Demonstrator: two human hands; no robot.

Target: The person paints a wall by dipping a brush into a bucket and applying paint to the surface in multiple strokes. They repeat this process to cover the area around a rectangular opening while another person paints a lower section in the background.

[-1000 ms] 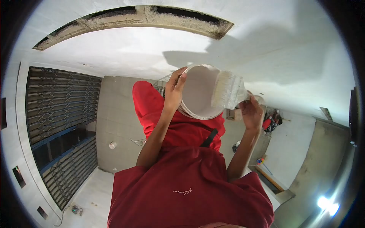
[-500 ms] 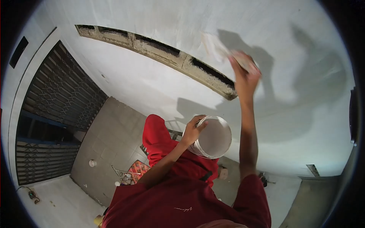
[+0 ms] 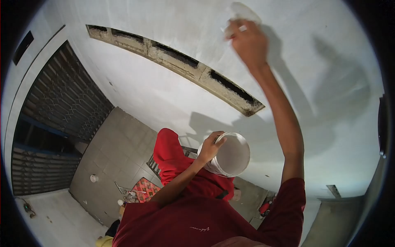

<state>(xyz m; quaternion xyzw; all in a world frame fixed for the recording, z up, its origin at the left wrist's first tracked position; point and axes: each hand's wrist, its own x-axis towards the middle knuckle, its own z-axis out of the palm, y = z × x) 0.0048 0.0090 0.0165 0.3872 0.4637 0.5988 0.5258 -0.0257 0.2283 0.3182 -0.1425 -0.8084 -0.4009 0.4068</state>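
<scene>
My left hand (image 3: 209, 150) is closed on the rim of a white bucket (image 3: 240, 154), thumb inside and fingers outside. The bucket is tilted toward me, its inside pale. Up on the white wall (image 3: 296, 45), my right hand (image 3: 249, 43) is wrapped around a wide white paintbrush (image 3: 247, 11). The brush's head is at the wall surface, blurred by motion, and its handle is mostly hidden by my fingers. Below and left of that hand runs a rough, unfinished slot with dark openings (image 3: 177, 57) in the wall.
My red-clothed knee (image 3: 166, 142) is bent over a slatted metal stand (image 3: 154, 166). On the tiled floor (image 3: 111, 152) below are a small white cup (image 3: 94, 178) and a patterned red mat (image 3: 146, 189) with items beside it. A folding metal gate (image 3: 61, 96) stands at left.
My right hand has moved up and slightly left along the wall with the brush, turning its back toward me. My left hand still grips the bucket. The view has shifted slightly.
</scene>
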